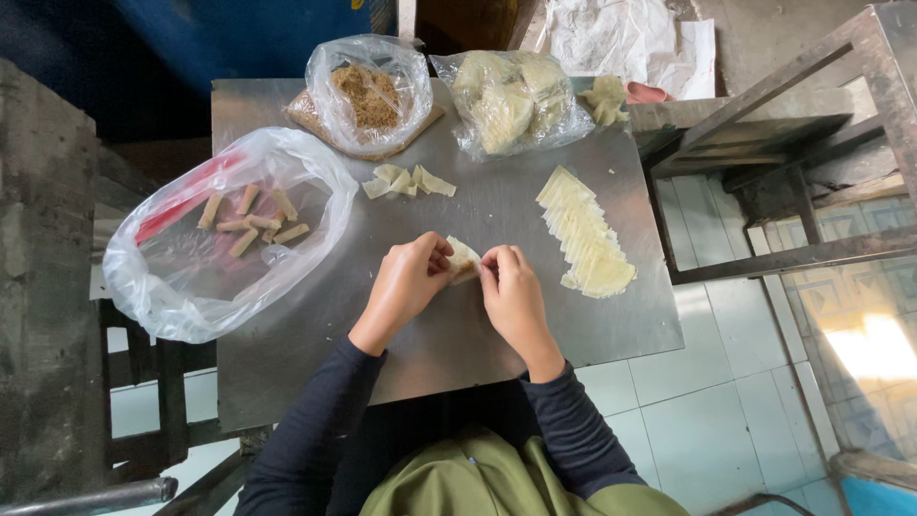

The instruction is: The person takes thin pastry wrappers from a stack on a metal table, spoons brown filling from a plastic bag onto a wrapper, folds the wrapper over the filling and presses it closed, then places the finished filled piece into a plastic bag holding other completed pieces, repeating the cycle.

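A: What's biggest?
B: The steel table (535,334). At nine o'clock on it lies an open clear bag of finished rolls (181,277).
A: And further up?
B: At twelve, a bag of brown filling (368,96); at one, a bag of wrappers (511,100). A fanned row of wrapper sheets (585,234) runs at three.
A: The hands?
B: At centre. Left hand (406,287) and right hand (513,291) both pinch one small folded wrapper (463,258) between their fingertips, just above the tabletop. Loose scraps (409,181) sit at twelve, near it.
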Demonstrator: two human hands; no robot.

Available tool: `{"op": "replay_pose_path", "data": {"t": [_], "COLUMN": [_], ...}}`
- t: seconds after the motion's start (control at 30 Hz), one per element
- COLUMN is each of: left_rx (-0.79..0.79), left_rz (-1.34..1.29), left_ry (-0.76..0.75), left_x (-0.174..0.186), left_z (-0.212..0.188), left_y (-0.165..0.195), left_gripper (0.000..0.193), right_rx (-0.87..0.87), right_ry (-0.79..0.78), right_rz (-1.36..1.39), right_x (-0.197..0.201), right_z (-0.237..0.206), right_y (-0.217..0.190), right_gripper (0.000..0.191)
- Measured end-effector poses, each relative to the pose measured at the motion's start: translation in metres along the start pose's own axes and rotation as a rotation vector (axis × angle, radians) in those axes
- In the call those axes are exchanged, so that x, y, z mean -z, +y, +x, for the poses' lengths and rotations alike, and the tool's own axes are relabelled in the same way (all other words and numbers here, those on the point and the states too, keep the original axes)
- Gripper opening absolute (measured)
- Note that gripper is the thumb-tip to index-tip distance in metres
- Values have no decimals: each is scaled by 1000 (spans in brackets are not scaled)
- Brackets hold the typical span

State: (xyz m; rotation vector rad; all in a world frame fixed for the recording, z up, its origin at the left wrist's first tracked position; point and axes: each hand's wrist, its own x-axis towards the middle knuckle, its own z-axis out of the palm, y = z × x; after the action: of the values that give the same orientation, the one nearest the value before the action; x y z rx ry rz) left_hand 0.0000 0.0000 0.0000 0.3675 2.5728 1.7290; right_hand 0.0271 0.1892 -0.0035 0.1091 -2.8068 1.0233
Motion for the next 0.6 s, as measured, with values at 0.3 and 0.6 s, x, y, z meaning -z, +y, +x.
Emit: {"op": "replay_pose_path", "data": {"t": [0.3,0.6], "left_rx": [-49,-202], "left_rz": [-4,127], "left_ry": [24,-87], "left_x": [-1,11], "left_z": [1,3], "left_y": [2,0], "left_gripper": [29,21], "right_rx": [242,395], "right_ry": [53,-37], "right_rz": [203,-9], "right_x": [-8,2], "right_z": [-8,-1], "right_y": [-11,-13], "right_gripper": [27,26]}}
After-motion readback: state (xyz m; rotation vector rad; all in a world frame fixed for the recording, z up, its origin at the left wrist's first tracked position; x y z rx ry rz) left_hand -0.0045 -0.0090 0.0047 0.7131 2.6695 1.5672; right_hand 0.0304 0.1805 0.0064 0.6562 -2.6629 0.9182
